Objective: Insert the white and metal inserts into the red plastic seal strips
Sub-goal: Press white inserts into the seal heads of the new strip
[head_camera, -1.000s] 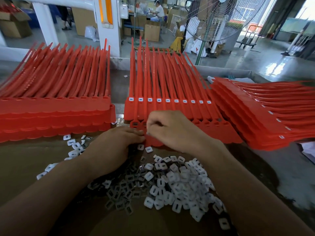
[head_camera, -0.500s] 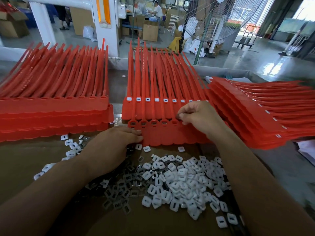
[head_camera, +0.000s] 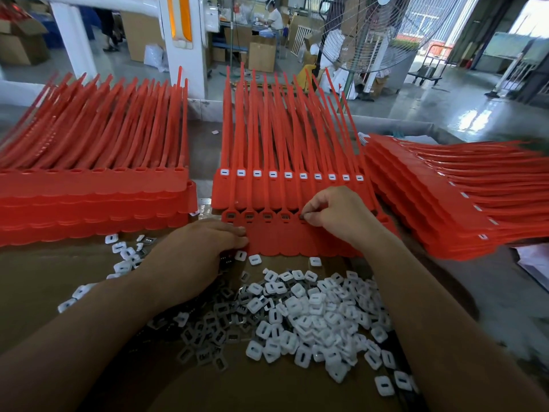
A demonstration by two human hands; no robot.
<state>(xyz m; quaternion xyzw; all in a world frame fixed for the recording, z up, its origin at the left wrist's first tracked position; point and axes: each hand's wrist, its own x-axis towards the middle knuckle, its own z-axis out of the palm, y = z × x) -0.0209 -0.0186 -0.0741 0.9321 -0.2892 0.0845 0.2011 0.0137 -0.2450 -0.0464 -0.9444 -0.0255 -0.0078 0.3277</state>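
Being pinched by the right hand (head_camera: 335,215), an insert (head_camera: 303,217) is seated in the strip (head_camera: 297,242), left hand's (head_camera: 202,251) hold unclear; the socket right of the pinch looks due next.

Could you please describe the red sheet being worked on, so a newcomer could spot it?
Of three red stacks, find the middle stack. The front sheet lies along its near edge. Only it holds dark metal inserts; the row behind shows white caps.

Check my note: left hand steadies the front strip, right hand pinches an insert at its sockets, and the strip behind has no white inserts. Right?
No. The head view shows the strip behind carrying a row of white inserts; the rest holds.
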